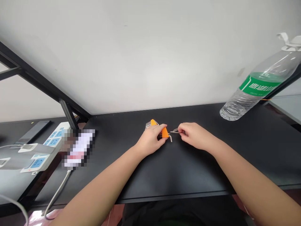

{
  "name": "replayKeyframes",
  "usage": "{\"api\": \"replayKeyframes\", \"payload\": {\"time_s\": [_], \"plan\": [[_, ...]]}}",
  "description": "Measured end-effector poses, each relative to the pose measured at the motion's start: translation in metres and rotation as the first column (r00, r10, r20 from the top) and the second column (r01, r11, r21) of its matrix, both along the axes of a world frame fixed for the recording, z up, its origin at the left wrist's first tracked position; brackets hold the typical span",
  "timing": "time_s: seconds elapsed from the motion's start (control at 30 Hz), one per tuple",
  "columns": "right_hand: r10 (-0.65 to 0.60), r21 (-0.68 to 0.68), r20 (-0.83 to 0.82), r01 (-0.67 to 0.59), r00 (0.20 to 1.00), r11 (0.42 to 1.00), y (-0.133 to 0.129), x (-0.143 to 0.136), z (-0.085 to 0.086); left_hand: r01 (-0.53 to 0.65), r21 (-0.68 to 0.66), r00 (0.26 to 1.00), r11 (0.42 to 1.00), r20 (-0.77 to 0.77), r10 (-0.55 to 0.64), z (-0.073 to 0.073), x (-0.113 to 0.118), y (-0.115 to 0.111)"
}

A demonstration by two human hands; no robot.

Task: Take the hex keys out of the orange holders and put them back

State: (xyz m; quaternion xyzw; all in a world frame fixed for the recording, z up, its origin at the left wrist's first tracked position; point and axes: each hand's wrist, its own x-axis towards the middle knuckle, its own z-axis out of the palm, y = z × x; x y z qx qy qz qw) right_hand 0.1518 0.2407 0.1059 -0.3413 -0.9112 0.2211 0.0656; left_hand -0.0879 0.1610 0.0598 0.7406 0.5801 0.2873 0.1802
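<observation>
Near the middle of the black table, my left hand (151,139) is closed around an orange hex key holder (165,132). Several thin metal keys (148,124) stick out of the holder's far left side, and a bent key end (171,138) shows at its right. Just to the right, my right hand (191,133) pinches one or more thin metal hex keys (174,131) between thumb and fingers. Their tips point left toward the holder, with a small gap between the two hands. My fingers hide part of the holder and of the keys.
A large water bottle (254,89) with a green label stands at the back right of the black table (188,169). To the left lie a blurred-out phone (80,149) on a cable and a white power strip (50,146) with plugs. A black metal frame (42,81) rises there.
</observation>
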Motion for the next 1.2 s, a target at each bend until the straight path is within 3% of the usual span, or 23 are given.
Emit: {"api": "replayKeyframes", "payload": {"time_s": [0.17, 0.43, 0.83, 1.03, 1.13, 1.2], "plan": [[0.061, 0.022, -0.182, -0.058, 0.981, 0.998, 0.003, 0.0, -0.005, 0.006, 0.008, 0.999, 1.0, 0.032, -0.006, 0.001, 0.001, -0.001], [0.091, 0.055, -0.237, -0.081, 0.967, 0.995, -0.002, 0.0, -0.008, 0.037, 0.067, 0.999, 0.997, 0.002, -0.037, 0.004, 0.004, -0.002], [0.101, 0.051, -0.273, -0.09, 0.957, 0.995, 0.001, 0.006, -0.002, 0.017, 0.037, 0.999, 0.999, 0.05, -0.019, -0.001, 0.002, -0.002], [0.088, -0.106, -0.28, -0.122, 0.956, 0.987, -0.008, -0.007, -0.005, 0.114, 0.083, 0.993, 0.99, -0.015, -0.113, 0.009, 0.012, -0.003], [-0.032, -0.352, -0.314, -0.085, 0.949, 0.932, -0.011, -0.017, -0.012, 0.121, 0.068, 0.991, 0.99, -0.061, -0.117, 0.013, 0.014, -0.004], [-0.133, -0.434, -0.317, -0.018, 0.939, 0.901, -0.013, -0.019, -0.012, 0.093, 0.072, 0.995, 0.993, -0.046, -0.09, 0.012, 0.013, -0.004]]}}
